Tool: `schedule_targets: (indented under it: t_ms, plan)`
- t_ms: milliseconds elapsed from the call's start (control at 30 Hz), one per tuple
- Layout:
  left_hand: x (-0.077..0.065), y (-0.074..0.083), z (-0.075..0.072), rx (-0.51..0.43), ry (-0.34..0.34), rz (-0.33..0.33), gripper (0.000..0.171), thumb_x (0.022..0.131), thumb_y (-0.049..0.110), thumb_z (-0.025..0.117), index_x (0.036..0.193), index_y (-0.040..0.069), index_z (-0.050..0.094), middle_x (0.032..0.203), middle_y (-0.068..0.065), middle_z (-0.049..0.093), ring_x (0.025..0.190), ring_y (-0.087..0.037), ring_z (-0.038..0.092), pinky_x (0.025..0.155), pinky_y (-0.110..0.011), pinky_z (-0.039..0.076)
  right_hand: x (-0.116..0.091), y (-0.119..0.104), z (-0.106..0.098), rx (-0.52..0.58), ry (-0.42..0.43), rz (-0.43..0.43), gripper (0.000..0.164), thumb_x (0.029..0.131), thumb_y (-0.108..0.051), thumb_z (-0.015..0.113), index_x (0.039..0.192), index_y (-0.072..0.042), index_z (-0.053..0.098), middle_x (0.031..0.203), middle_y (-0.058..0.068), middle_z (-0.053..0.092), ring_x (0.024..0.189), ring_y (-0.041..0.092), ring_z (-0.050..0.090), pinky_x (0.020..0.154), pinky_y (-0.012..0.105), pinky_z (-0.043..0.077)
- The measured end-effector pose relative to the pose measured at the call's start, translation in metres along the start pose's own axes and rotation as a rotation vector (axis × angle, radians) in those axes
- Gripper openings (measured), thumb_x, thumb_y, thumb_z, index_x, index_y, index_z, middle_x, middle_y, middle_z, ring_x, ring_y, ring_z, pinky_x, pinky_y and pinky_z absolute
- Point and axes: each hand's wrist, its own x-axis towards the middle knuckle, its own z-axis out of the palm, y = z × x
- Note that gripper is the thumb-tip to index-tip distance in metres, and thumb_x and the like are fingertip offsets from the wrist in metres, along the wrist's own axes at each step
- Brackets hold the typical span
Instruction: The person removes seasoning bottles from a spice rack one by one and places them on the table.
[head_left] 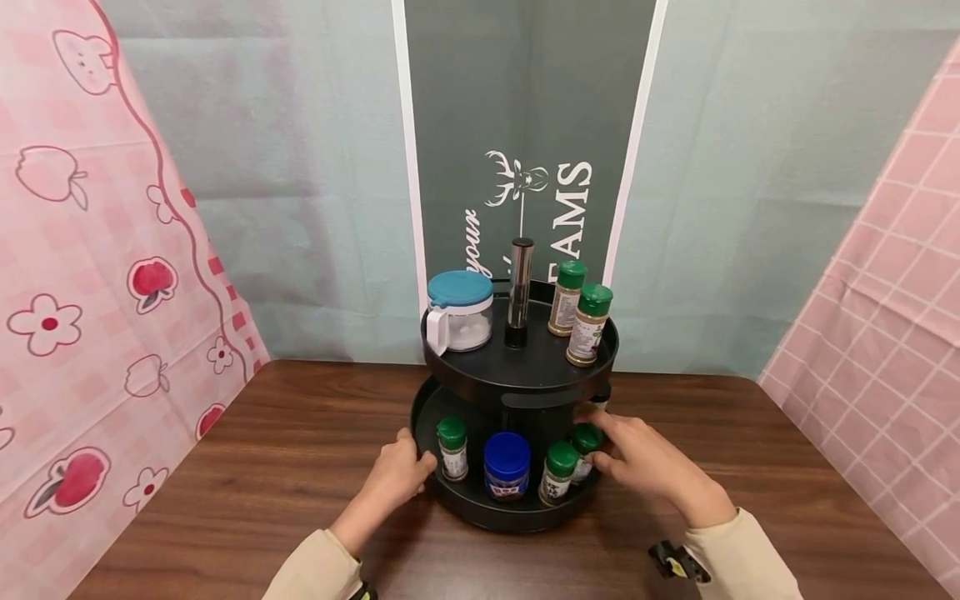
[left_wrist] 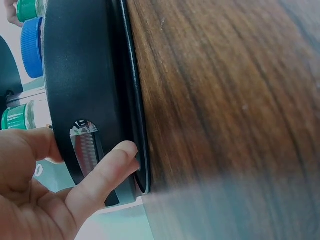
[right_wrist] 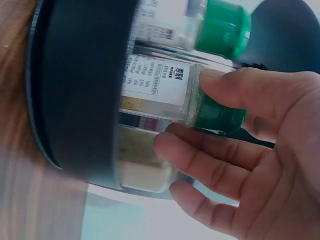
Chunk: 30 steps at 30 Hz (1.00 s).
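A black two-tier round spice rack (head_left: 495,521) stands on the table. My left hand (head_left: 393,475) grips the lower tier's rim at the left, thumb inside and fingers against the outer wall, as the left wrist view shows. At the right of that tier, my right hand (head_left: 648,462) holds a green-capped spice bottle (right_wrist: 160,82) between thumb and fingers near its neck. Another green-capped bottle (head_left: 557,475) stands beside it. A container with pale contents (right_wrist: 145,165) is partly hidden behind the right fingers. A blue-lidded jar (head_left: 507,467) and a green-capped bottle (head_left: 453,450) stand farther left.
On the upper tier (head_left: 517,367) stand a clear teal-lidded jar (head_left: 461,308) with a white handle and two green-capped shakers (head_left: 588,325). A metal post (head_left: 521,287) rises from its middle. The brown wooden table (head_left: 292,442) meets a hanging cloth (head_left: 337,250) behind.
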Motion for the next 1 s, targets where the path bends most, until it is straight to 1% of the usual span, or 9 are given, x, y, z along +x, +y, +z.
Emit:
schedule_targets:
  t_ms: [133, 200, 367, 467, 633, 1000]
  plan:
    - [0.0, 0.001, 0.001, 0.017, 0.006, 0.004, 0.027, 0.077, 0.014, 0.053, 0.093, -0.006, 0.044, 0.045, 0.0, 0.052, 0.039, -0.01, 0.05, 0.045, -0.03, 0.045, 0.001, -0.001, -0.008, 0.018, 0.018, -0.012, 0.042, 0.079, -0.004, 0.065, 0.118, -0.008, 0.051, 0.099, 0.005, 0.063, 0.075, 0.006, 0.055, 0.061, 0.035, 0.051]
    - [0.0, 0.002, 0.001, 0.023, 0.009, 0.001, 0.026, 0.077, 0.014, 0.053, 0.092, -0.006, 0.044, 0.044, 0.0, 0.052, 0.039, -0.01, 0.05, 0.046, -0.03, 0.045, 0.002, -0.002, -0.012, 0.015, 0.032, -0.013, 0.038, 0.079, -0.005, 0.065, 0.115, -0.007, 0.052, 0.096, 0.003, 0.063, 0.075, 0.006, 0.056, 0.061, 0.035, 0.051]
    - [0.0, 0.002, 0.001, 0.027, 0.007, -0.007, 0.025, 0.077, 0.014, 0.053, 0.091, -0.005, 0.044, 0.045, 0.0, 0.052, 0.04, -0.01, 0.05, 0.048, -0.031, 0.045, 0.003, -0.003, -0.021, -0.013, 0.066, -0.004, 0.028, 0.079, -0.006, 0.065, 0.104, -0.008, 0.054, 0.082, -0.003, 0.059, 0.066, 0.003, 0.051, 0.056, 0.03, 0.048]
    - [0.0, 0.001, 0.002, 0.026, 0.001, -0.005, 0.025, 0.077, 0.014, 0.053, 0.091, -0.005, 0.044, 0.045, -0.001, 0.052, 0.04, -0.01, 0.05, 0.047, -0.031, 0.045, 0.003, -0.004, -0.025, -0.031, 0.075, 0.01, 0.024, 0.078, -0.007, 0.066, 0.099, -0.01, 0.054, 0.076, -0.006, 0.055, 0.062, 0.004, 0.047, 0.053, 0.029, 0.045]
    - [0.0, 0.001, 0.002, 0.025, -0.005, -0.012, 0.027, 0.077, 0.013, 0.052, 0.093, -0.006, 0.044, 0.047, -0.002, 0.053, 0.04, -0.01, 0.05, 0.045, -0.03, 0.044, 0.004, -0.005, -0.03, -0.043, 0.074, 0.024, 0.024, 0.078, -0.008, 0.066, 0.099, -0.011, 0.053, 0.074, -0.007, 0.053, 0.06, 0.004, 0.047, 0.052, 0.028, 0.044]
    - [-0.001, 0.0, 0.002, 0.022, -0.006, 0.001, 0.03, 0.079, 0.014, 0.053, 0.096, -0.009, 0.043, 0.046, -0.001, 0.052, 0.039, -0.01, 0.05, 0.045, -0.03, 0.044, 0.003, -0.005, -0.032, -0.006, 0.045, 0.038, 0.025, 0.08, -0.007, 0.065, 0.101, -0.009, 0.053, 0.076, -0.006, 0.055, 0.062, 0.003, 0.049, 0.053, 0.028, 0.047]
